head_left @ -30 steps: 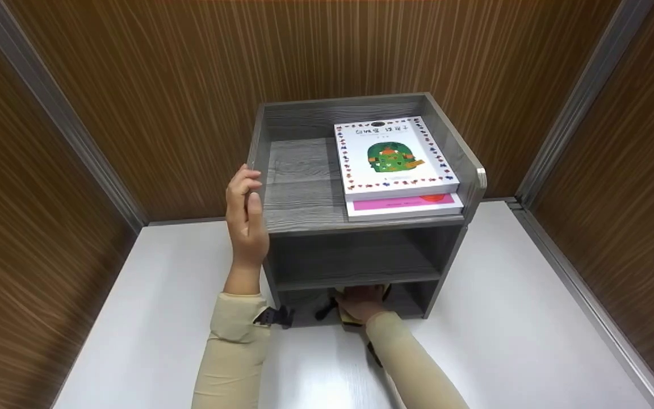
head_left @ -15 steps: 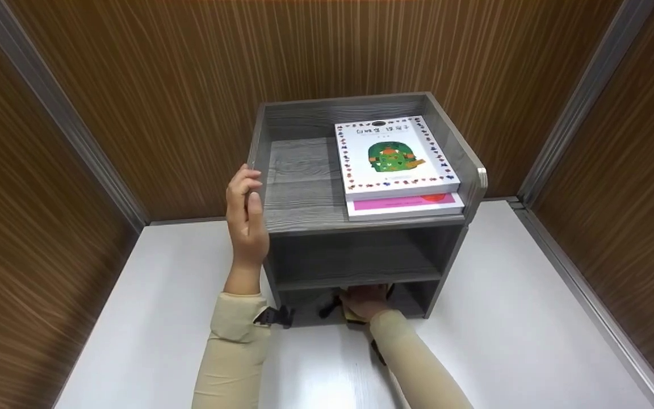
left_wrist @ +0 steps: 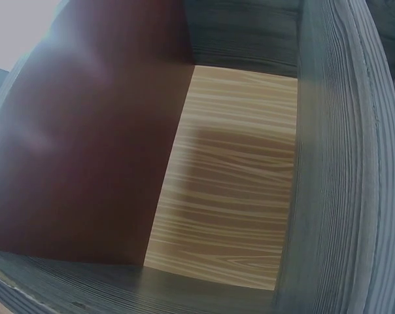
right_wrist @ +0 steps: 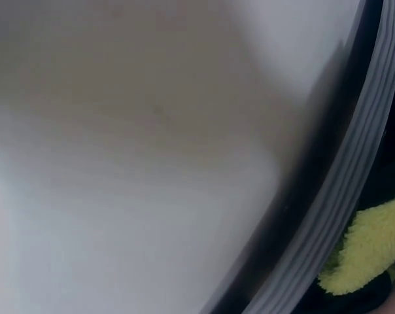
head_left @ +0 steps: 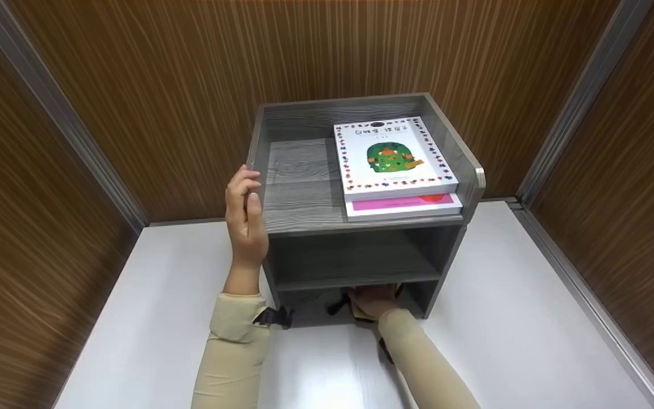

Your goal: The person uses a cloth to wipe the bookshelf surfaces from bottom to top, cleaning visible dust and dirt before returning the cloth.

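Head view shows us the left hand [head_left: 244, 221] with relaxed fingers against the left side of the grey shelf [head_left: 298, 187] and, in its bottom compartment [head_left: 309, 316], the fuzzy yellow cloth [right_wrist: 369, 247] under the right hand [head_left: 375, 300], whose grip we cannot tell.

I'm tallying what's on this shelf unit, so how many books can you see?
2: a white book with a green picture, lying on a pink-banded book, on top of the shelf unit, right side. Others may be hidden deeper inside.
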{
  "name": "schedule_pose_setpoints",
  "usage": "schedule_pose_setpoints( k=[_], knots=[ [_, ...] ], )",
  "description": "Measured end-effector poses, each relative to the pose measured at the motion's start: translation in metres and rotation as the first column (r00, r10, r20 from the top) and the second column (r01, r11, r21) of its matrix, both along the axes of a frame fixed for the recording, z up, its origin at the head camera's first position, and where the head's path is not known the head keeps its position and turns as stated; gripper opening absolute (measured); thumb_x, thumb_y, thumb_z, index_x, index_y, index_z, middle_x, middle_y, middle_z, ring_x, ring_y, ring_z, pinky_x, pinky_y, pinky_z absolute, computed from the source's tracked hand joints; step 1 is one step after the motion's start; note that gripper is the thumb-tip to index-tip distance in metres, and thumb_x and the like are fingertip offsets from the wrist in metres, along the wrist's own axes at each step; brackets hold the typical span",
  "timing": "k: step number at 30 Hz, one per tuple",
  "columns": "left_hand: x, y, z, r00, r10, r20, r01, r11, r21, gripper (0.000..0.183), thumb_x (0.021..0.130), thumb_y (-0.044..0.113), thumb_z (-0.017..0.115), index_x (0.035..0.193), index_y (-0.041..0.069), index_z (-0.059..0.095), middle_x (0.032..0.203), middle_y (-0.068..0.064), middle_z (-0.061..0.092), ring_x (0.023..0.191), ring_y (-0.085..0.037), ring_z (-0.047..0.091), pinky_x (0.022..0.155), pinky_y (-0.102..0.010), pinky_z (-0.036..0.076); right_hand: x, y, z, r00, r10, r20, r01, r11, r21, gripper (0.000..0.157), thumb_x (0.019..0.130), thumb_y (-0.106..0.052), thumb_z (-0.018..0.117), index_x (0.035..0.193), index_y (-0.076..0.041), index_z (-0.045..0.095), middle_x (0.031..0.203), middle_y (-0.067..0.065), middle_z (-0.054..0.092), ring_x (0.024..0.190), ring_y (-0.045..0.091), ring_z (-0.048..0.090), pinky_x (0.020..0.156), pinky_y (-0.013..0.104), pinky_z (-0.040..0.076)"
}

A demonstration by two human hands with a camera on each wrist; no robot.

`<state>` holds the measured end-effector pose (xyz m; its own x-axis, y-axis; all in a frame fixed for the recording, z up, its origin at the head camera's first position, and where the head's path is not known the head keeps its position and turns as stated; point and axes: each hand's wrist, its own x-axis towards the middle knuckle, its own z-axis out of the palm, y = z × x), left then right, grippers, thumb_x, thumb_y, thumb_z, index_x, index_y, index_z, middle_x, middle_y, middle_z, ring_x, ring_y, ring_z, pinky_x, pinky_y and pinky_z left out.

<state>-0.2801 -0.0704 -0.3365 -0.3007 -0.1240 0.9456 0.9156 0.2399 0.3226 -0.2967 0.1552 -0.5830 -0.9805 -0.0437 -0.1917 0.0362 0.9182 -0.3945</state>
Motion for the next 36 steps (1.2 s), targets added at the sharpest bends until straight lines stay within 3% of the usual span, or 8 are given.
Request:
schedule_pose_setpoints(
  k=[11, 15, 17, 22, 24, 30, 33, 36],
  knots=[
    [-0.001, 0.001, -0.002, 1.0, -0.006, -0.006, 0.006, 1.0, 0.007, 0.018, 0.082, -0.012, 0.032, 0.095, -0.014, 0.045, 0.105, -0.027, 0.05, 0.115, -0.051, 0.039, 0.106, -0.045, 0.027, 0.003, 0.015, -0.004, 0.994, -0.02, -0.108, 0.014, 0.998, -0.062, 0.054, 0.093, -0.039, 0.046, 0.135, -0.004, 0.046, 0.137, 0.019, 0.043, 0.122, 0.039, 0.042, 0.102, 0.058, 0.025],
    [0.0, 0.001, -0.001, 1.0, -0.013, -0.004, 0.013, 1.0, 0.008, 0.019, 0.082, -0.012, 0.032, 0.095, -0.015, 0.045, 0.106, -0.027, 0.05, 0.115, -0.051, 0.039, 0.106, -0.045, 0.027, 0.003, 0.02, -0.003, 0.995, -0.035, -0.096, 0.032, 0.999, -0.03, 0.057, 0.092, -0.043, 0.044, 0.135, -0.005, 0.047, 0.137, 0.018, 0.044, 0.123, 0.039, 0.042, 0.102, 0.062, 0.021],
    [0.001, 0.001, -0.001, 1.0, -0.011, 0.002, 0.011, 1.0, 0.007, 0.018, 0.082, -0.012, 0.032, 0.095, -0.015, 0.045, 0.106, -0.027, 0.05, 0.116, -0.05, 0.039, 0.106, -0.045, 0.027, 0.003, 0.023, -0.001, 0.996, -0.053, -0.072, 0.05, 0.998, -0.04, 0.055, 0.092, -0.044, 0.044, 0.13, -0.005, 0.053, 0.135, 0.017, 0.047, 0.122, 0.038, 0.043, 0.102, 0.062, 0.02],
    [-0.004, -0.001, -0.004, 1.0, -0.005, 0.012, 0.005, 1.0, 0.008, 0.018, 0.083, -0.012, 0.032, 0.096, -0.013, 0.045, 0.106, -0.028, 0.049, 0.118, -0.048, 0.039, 0.106, -0.045, 0.027, 0.004, 0.029, 0.003, 0.998, -0.057, -0.022, 0.056, 0.997, -0.049, 0.045, 0.092, -0.046, 0.042, 0.088, -0.01, 0.068, 0.12, 0.013, 0.059, 0.108, 0.034, 0.054, 0.102, 0.062, 0.02],
    [-0.01, -0.003, -0.009, 1.0, -0.008, 0.009, 0.008, 1.0, 0.012, 0.019, 0.083, -0.011, 0.032, 0.096, -0.013, 0.046, 0.106, -0.029, 0.049, 0.118, -0.048, 0.038, 0.107, -0.046, 0.027, 0.005, 0.032, 0.003, 0.999, -0.05, -0.013, 0.05, 0.997, -0.051, 0.045, 0.093, -0.046, 0.041, 0.087, -0.011, 0.068, 0.119, 0.013, 0.06, 0.106, 0.034, 0.055, 0.102, 0.062, 0.02],
    [-0.026, -0.007, -0.024, 1.0, -0.021, -0.002, 0.021, 1.0, 0.015, 0.02, 0.087, -0.003, 0.033, 0.099, -0.007, 0.048, 0.11, -0.023, 0.051, 0.123, -0.041, 0.039, 0.106, -0.048, 0.026, 0.007, 0.037, -0.001, 0.997, -0.06, -0.046, 0.056, 0.996, -0.073, 0.05, 0.093, -0.046, 0.042, 0.12, -0.007, 0.061, 0.132, 0.015, 0.051, 0.115, 0.036, 0.05, 0.105, 0.058, 0.02],
    [-0.024, -0.006, -0.022, 1.0, -0.025, -0.01, 0.025, 1.0, 0.016, 0.02, 0.089, 0.001, 0.034, 0.1, -0.006, 0.049, 0.11, -0.021, 0.052, 0.123, -0.039, 0.04, 0.106, -0.047, 0.027, 0.009, 0.038, -0.001, 0.996, -0.043, -0.072, 0.039, 0.997, -0.063, 0.048, 0.094, -0.046, 0.042, 0.095, -0.005, 0.067, 0.099, 0.013, 0.065, 0.088, 0.03, 0.06, 0.1, 0.054, 0.029],
    [-0.012, -0.002, -0.011, 1.0, -0.019, -0.01, 0.019, 1.0, 0.014, 0.019, 0.086, -0.004, 0.034, 0.098, -0.01, 0.048, 0.108, -0.025, 0.051, 0.12, -0.043, 0.04, 0.106, -0.046, 0.027, 0.01, 0.039, -0.001, 0.996, -0.035, -0.081, 0.027, 0.996, -0.089, 0.046, 0.094, -0.045, 0.043, 0.063, -0.012, 0.054, 0.059, 0.002, 0.051, 0.056, 0.02, 0.047, 0.078, 0.042, 0.045]
  ],
)
